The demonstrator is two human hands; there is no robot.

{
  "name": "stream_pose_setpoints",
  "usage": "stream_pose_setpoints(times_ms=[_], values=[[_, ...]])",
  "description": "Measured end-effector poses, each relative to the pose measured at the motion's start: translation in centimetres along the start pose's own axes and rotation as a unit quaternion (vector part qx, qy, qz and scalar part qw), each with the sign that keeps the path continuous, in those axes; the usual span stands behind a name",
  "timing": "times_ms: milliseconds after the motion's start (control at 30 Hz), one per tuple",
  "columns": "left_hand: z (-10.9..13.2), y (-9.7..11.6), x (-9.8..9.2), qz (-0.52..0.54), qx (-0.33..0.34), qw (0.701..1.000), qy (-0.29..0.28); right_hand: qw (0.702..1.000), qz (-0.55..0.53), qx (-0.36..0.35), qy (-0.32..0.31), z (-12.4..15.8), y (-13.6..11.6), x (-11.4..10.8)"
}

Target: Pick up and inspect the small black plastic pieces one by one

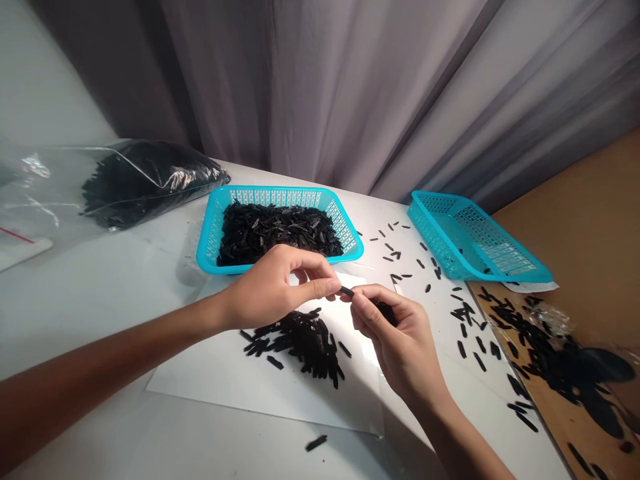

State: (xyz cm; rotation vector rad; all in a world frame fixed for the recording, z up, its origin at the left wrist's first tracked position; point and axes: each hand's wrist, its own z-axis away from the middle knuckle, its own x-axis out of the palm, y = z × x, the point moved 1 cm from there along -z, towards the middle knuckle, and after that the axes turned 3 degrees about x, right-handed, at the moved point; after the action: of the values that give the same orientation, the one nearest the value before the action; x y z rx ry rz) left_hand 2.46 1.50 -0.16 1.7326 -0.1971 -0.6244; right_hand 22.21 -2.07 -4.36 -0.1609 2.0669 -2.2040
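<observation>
Right hand: thumb and fingers closed, gripping a slim black piece, one end projecting toward the left hand. Small bunch of similar pieces tucked against the same fingers. Left hand: fingers curled, thumb and index fingertips drawn together at the projecting end; contact with the piece not determinable from this view.

Both hands above a white sheet lying on the white worktop, toward its front edge. Directly below the grip, on the sheet: loose heap of black pieces, lying in mixed directions. Near the front edge, just off the sheet: one stray piece.

Beyond the hands, along the back edge: turquoise perforated plastic basket holding a dense mound of black pieces. Farther right, toward the back right corner: second turquoise basket. Between and in front of the baskets: scattered black pieces. Back left, on the worktop: clear plastic bag packed with more black pieces. Past the right edge: brown cardboard strewn with further pieces. Behind the worktop: grey curtain.
</observation>
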Motion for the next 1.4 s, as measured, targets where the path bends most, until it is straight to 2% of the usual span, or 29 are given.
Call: stream_pose_setpoints(times_ms=[333,400,433,467,533,600,633,667,733,767,800,833,900,1000,1167,1233,1333,1400], values=[[0.1,0.0,0.0,-0.015,-0.001,1.0,-0.012,1.0,0.006,-0.001,0.009,0.1,-0.2,0.1],[-0.1,-0.4,-0.5,-0.07,0.006,0.997,0.022,0.999,0.027,-0.007,0.019,0.0,-0.3,0.1],[-0.2,-0.7,-0.9,-0.12,0.017,0.991,0.062,0.998,0.047,-0.012,0.029,0.0,-0.4,0.2],[-0.3,-1.0,-1.4,-0.186,0.035,0.975,0.116,0.996,0.074,-0.02,0.043,-0.1,-0.5,0.2],[-0.5,-1.5,-2.3,-0.338,0.084,0.91,0.227,0.988,0.132,-0.036,0.07,-0.4,-0.6,0.3],[-0.5,-1.8,-2.7,-0.448,0.138,0.84,0.272,0.981,0.174,-0.039,0.08,-0.6,-0.7,0.5],[-0.5,-1.9,-2.6,-0.481,0.171,0.82,0.26,0.978,0.188,-0.037,0.077,-0.7,-0.6,0.5],[-0.4,-2.1,-2.1,-0.504,0.21,0.808,0.222,0.977,0.199,-0.033,0.071,-0.8,-0.5,0.5],[-0.2,-2.6,-0.7,-0.542,0.292,0.782,0.093,0.972,0.225,-0.031,0.053,-1.0,-0.2,0.6],[0.0,-3.1,0.2,-0.566,0.321,0.759,0.012,0.969,0.239,-0.035,0.045,-1.1,-0.1,0.6],[0.1,-3.7,1.1,-0.586,0.329,0.739,-0.043,0.966,0.253,-0.039,0.038,-1.1,0.1,0.6],[0.1,-4.4,1.7,-0.601,0.313,0.733,-0.058,0.962,0.267,-0.043,0.034,-1.2,0.2,0.5],[0.1,-5.9,2.7,-0.603,0.298,0.737,-0.062,0.953,0.298,-0.05,0.033,-1.2,0.4,0.4],[0.0,-7.4,2.9,-0.598,0.278,0.749,-0.062,0.94,0.335,-0.06,0.042,-1.3,0.6,0.3],[0.0,-7.1,2.2,-0.551,0.267,0.788,-0.061,0.93,0.359,-0.069,0.044,-1.6,1.1,0.0],[0.1,-6.4,2.1,-0.489,0.256,0.834,-0.021,0.93,0.359,-0.066,0.047,-1.6,1.2,0.0],[0.1,-5.4,2.0,-0.321,0.245,0.913,0.063,0.938,0.336,-0.069,0.047,-1.5,1.0,0.0],[0.2,-4.9,2.0,-0.244,0.255,0.931,0.09,0.944,0.317,-0.076,0.052,-1.3,0.7,0.1]])
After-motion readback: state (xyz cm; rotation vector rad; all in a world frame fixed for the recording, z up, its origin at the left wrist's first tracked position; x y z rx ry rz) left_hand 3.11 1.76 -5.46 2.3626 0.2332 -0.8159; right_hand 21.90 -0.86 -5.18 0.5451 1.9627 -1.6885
